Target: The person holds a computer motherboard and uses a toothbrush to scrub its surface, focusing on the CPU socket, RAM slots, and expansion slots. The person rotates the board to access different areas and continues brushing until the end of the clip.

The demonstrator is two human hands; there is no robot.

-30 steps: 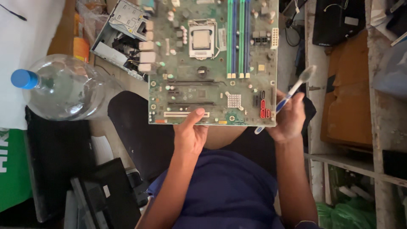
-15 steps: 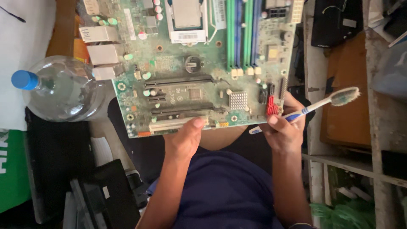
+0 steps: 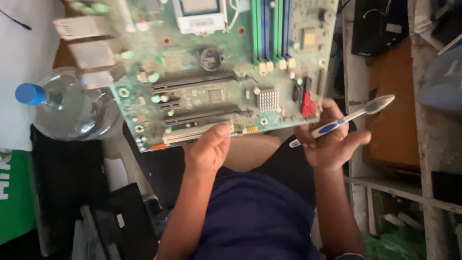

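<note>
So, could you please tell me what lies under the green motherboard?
Under the motherboard its left edge overlaps a clear plastic bottle; the left hand and right hand grip its near edge. The rest beneath is covered.

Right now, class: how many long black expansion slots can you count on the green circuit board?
2: the upper slot runs across mid-board; the lower slot lies just above the left hand. The blurred pale strip by the thumb may be a third.

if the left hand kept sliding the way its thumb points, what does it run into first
Most likely the long expansion slot on the green motherboard. The left hand grips the board's near edge, thumb pointing up across it. Depth is hard to judge, so treat this as a best guess.
</note>
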